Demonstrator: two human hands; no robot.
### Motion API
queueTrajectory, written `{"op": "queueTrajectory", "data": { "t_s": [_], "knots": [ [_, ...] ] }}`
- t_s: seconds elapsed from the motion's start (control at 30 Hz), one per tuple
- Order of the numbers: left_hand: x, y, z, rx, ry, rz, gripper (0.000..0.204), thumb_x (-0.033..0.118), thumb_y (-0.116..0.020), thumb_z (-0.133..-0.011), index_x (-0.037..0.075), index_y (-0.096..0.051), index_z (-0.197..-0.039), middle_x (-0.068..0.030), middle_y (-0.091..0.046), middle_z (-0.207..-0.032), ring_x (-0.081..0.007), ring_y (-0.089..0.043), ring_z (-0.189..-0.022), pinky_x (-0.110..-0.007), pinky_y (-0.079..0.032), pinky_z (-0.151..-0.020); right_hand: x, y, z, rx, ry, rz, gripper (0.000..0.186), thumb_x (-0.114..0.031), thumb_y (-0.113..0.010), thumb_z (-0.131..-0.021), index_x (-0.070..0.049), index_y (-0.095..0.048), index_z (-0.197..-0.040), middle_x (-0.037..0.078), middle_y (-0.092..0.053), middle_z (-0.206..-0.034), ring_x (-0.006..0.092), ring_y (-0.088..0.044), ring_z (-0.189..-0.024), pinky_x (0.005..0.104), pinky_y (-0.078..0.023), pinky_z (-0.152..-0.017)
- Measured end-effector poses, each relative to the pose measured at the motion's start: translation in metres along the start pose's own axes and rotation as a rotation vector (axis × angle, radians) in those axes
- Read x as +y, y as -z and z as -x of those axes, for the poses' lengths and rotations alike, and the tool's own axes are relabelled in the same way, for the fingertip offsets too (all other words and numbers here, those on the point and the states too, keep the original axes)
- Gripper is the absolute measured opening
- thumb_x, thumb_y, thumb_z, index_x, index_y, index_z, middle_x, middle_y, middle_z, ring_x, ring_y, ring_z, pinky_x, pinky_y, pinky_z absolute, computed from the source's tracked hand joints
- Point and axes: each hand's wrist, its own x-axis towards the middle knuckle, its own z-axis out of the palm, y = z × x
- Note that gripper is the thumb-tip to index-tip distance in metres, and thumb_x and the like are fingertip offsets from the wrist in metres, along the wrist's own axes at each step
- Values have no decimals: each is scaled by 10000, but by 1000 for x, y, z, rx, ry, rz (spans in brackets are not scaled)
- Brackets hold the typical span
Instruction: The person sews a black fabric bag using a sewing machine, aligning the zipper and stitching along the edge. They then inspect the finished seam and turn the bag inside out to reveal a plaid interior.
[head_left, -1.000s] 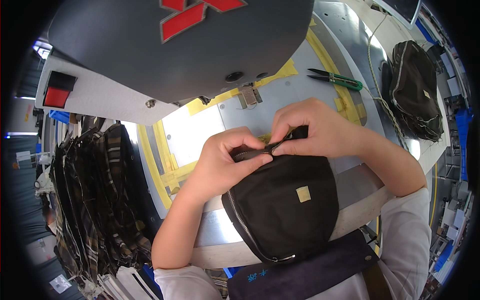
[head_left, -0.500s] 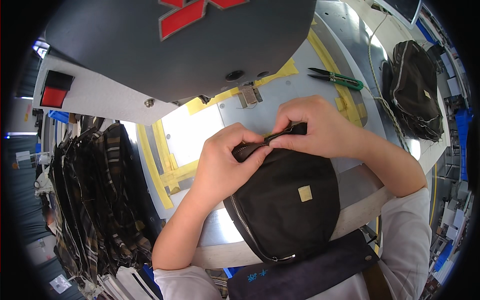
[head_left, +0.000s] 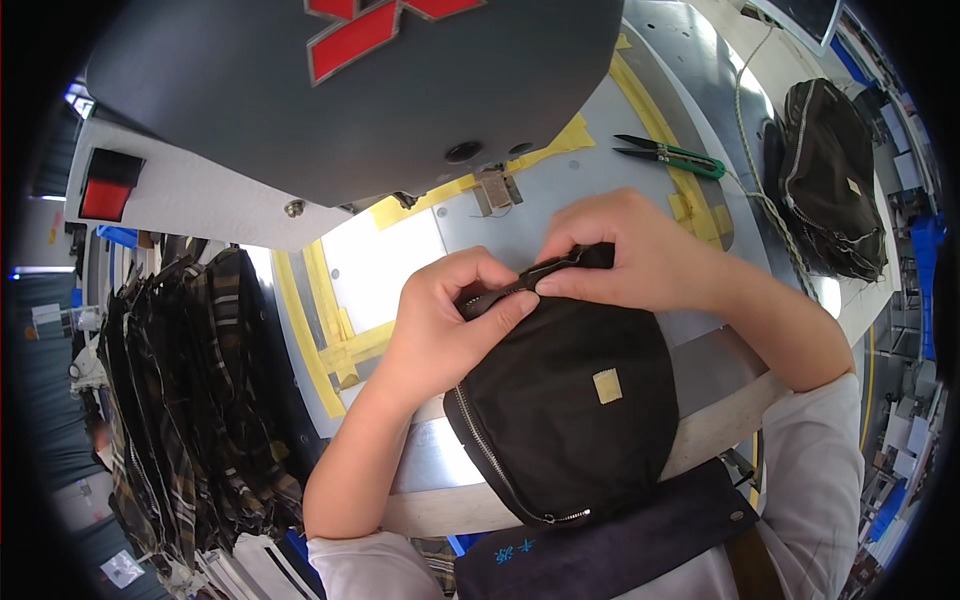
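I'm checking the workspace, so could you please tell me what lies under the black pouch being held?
Under the black pouch a grey machine table with yellow tape shows around it; nearer the body, a pale ledge. Whatever lies directly beneath is covered by the pouch.

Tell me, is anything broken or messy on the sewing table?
Nothing stands out. Both hands, left hand and right hand, pinch the top edge of the black bag. It looks whole. The green-handled snips lie flat on the table, apart from the hands.

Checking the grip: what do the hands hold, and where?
Both the left hand and right hand pinch the black fabric zip pouch along its top zipper edge.
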Motion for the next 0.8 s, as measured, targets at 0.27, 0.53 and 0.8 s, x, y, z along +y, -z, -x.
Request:
{"op": "queueTrajectory", "data": {
  "t_s": [0.27,0.53,0.8],
  "knots": [
    [3,-7,2,126,-115,-288,145,44,-754,-797,3,-615,-792,-14,-578,-740,-94,-509,-693,-238,-430,-662,0,-4,0,30,-24,84,251,-244,-716,-815,-3,-674,-871,141,-642,-764,279,-596,-660,358,-473,-617],
    [3,-4,1,115,-114,-298,123,68,-760,-781,5,-670,-835,-79,-625,-766,-188,-604,-684,-289,-469,-640,-4,-3,0,28,-76,78,201,-199,-735,-808,-10,-669,-826,107,-633,-745,244,-594,-676,332,-457,-633],
    [5,-6,1,106,-137,-318,117,62,-753,-784,3,-661,-826,-77,-610,-751,-182,-589,-667,-293,-453,-617,-4,-5,1,27,-112,97,197,-199,-737,-812,-14,-667,-821,87,-628,-727,212,-582,-672,311,-444,-631]
  ]
}}
